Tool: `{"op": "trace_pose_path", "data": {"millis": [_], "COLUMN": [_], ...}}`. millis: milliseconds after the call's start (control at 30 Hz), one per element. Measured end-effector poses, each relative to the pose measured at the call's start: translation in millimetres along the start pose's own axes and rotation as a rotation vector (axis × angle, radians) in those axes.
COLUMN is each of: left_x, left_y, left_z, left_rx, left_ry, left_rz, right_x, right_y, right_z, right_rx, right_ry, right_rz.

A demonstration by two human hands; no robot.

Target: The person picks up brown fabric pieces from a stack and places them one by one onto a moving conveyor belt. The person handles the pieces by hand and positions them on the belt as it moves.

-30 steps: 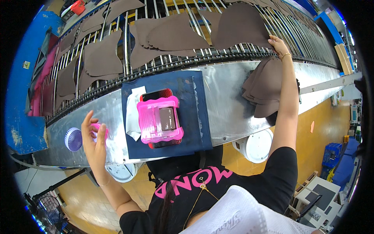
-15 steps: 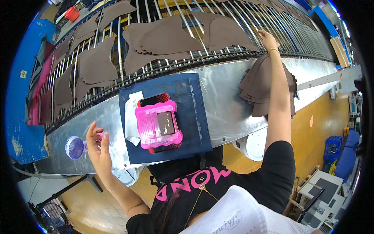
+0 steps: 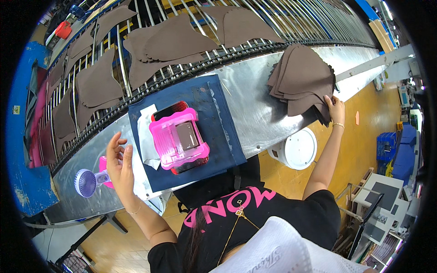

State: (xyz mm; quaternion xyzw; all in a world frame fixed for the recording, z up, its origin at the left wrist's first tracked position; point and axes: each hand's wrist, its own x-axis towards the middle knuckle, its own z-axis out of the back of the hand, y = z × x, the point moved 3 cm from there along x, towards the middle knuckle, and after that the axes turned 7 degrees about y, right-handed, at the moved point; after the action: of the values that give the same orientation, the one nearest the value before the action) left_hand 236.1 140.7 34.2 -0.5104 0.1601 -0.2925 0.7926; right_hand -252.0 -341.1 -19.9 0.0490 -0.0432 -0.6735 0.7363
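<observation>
My right hand (image 3: 336, 110) is at the near right corner of a fanned stack of brown cut pieces (image 3: 302, 75), with thumb and fingers closed on the edge of a brown piece. That corner of the stack hangs past the metal table's edge. My left hand (image 3: 121, 166) is raised over the left of the table with its fingers half curled and apart, holding nothing. Beside it lies a small purple fan (image 3: 85, 183). Between my hands, a pink plastic stand (image 3: 166, 145) with a dark screen in it rests on a dark blue sheet (image 3: 214, 132).
Beyond the metal table (image 3: 248, 82), a conveyor of metal rods carries several brown pieces (image 3: 173, 38), some overlapping. A chain (image 3: 200, 63) runs along its near edge. Under the table stands a white bucket (image 3: 300, 148). A metal bar (image 3: 373, 63) juts in at the right.
My right hand has come back from the conveyor to the near corner of the stack, uncovering the pile. My left hand stays beside the fan. The view has shifted slightly.
</observation>
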Motion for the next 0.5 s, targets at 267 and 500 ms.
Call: {"op": "trace_pose_path", "data": {"millis": [267,500], "left_x": [-6,6], "left_y": [-19,-55], "left_z": [-5,-14], "left_rx": [0.086,0.172], "left_ry": [0.0,0.051], "left_rz": [-0.063,-0.232], "right_x": [8,-66], "right_y": [18,132], "right_z": [40,152], "right_rx": [-0.149,0.311], "right_ry": [-0.055,-0.231], "right_rz": [0.027,0.349]}}
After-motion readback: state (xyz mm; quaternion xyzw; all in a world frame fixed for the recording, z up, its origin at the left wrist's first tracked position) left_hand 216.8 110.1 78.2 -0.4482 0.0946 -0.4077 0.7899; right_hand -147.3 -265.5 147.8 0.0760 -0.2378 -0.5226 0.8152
